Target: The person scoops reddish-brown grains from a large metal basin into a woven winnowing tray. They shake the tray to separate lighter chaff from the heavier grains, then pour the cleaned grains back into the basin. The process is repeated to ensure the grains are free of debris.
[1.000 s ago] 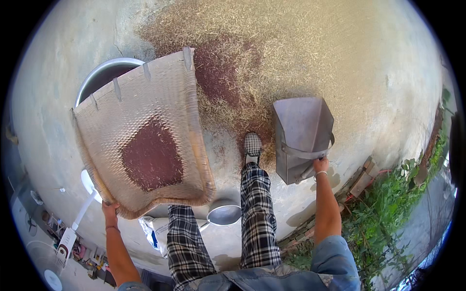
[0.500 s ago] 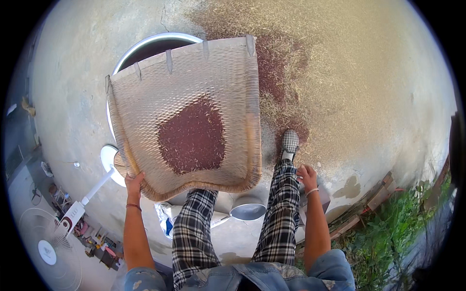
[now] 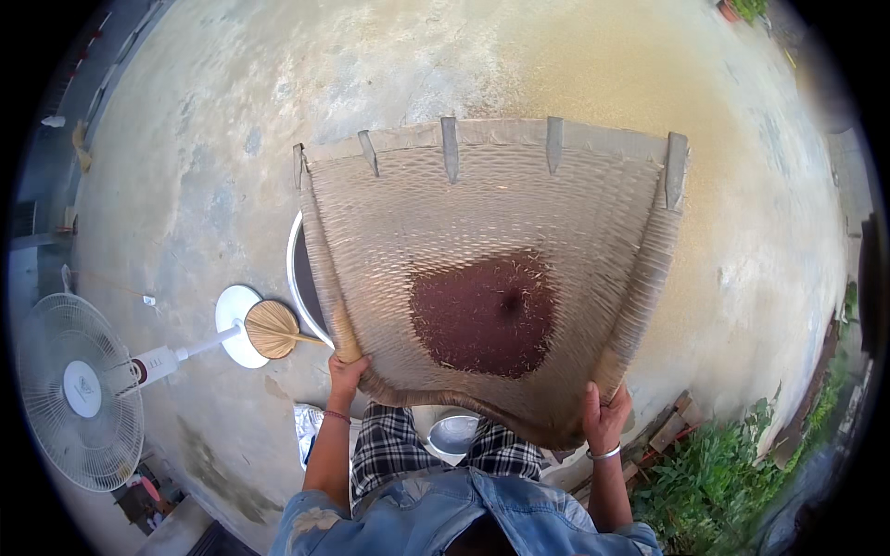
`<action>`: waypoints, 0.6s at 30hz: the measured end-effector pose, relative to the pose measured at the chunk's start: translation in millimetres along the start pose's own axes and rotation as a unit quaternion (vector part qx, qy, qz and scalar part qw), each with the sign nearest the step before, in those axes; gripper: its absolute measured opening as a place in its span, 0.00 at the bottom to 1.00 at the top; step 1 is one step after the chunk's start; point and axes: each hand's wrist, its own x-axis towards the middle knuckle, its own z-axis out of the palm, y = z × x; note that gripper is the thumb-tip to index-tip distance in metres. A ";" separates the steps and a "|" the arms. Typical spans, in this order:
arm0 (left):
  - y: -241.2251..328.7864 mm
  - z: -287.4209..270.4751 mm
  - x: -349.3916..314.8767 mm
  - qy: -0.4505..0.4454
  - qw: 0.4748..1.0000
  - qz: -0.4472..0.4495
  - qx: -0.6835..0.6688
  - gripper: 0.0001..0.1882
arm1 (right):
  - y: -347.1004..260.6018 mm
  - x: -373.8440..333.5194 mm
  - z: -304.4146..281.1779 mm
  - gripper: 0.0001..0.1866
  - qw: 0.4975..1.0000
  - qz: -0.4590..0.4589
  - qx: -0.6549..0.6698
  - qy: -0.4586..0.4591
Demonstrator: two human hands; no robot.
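A woven winnowing basket [image 3: 371, 232] spans the middle of the head view, held out over the ground. On its weave lies a patch of dark red grain [image 3: 464, 324] with pale bits of chaff, slightly right of centre and toward me. My left hand [image 3: 349, 373] is closed round the basket's near left corner. At the near right corner my right hand [image 3: 605, 417] grips the thick rim, thumb on top. Most of a large basin with a bright metal rim [image 3: 299, 269] is hidden under the basket's left side.
At left stands a white pedestal fan [image 3: 83, 389]; a palm-leaf hand fan [image 3: 271, 329] lies over its round base. A metal bowl [image 3: 452, 434] shows between my legs, with a silvery bag [image 3: 306, 431] to the left. Wooden boards [image 3: 669, 431] edge green plants [image 3: 714, 473] at lower right.
My right hand, earlier free beside my leg, has taken hold of the basket's right corner. The basket has moved right in view, and the chaff-strewn grain on the ground no longer shows.
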 end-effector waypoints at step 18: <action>281.5 157.7 -155.9 -0.003 0.923 0.363 0.129 0.15 | -55.4 73.2 -232.0 0.16 0.981 -0.026 0.093 0.167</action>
